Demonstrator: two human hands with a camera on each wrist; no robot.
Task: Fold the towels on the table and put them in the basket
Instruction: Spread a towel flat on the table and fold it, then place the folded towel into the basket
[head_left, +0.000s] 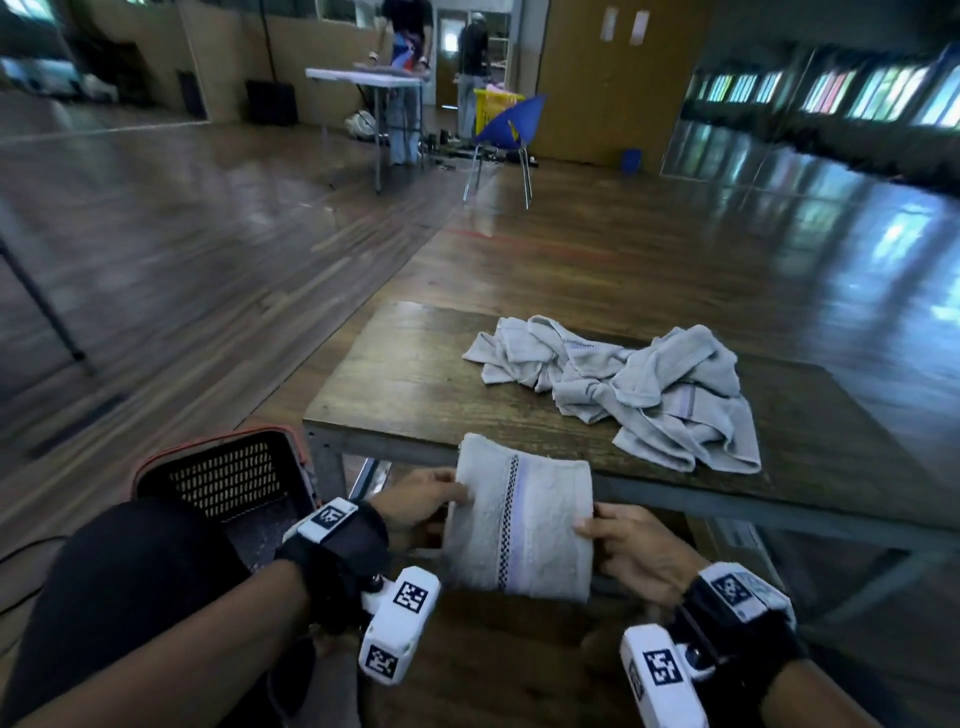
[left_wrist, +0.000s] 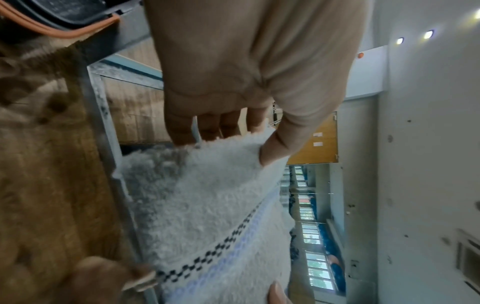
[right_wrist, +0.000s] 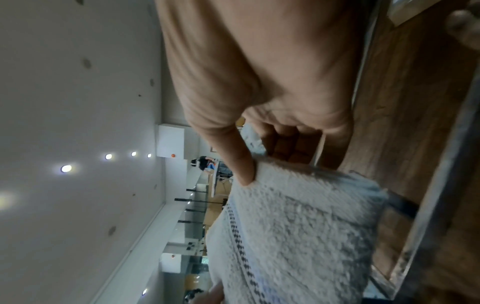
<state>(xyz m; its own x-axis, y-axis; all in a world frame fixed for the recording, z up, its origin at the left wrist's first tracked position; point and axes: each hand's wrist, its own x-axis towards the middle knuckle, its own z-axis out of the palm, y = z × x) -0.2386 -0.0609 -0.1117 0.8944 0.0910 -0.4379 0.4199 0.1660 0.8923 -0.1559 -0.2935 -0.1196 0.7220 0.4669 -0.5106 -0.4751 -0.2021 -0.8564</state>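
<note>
- Hands: left hand (head_left: 415, 499) and right hand (head_left: 631, 551) pinch opposite edges of a folded white terry towel with checked stripe (head_left: 519, 525).
- Crumpled grey towels (head_left: 623, 384) lie on the wooden worktop (head_left: 395, 374).
- Dark mesh basket with orange rim (head_left: 228, 473) stands left.

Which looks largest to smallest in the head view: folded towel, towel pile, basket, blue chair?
1. towel pile
2. basket and folded towel: look alike, so unranked; the basket is partly hidden.
3. blue chair, smallest only because it stands far off.
</note>
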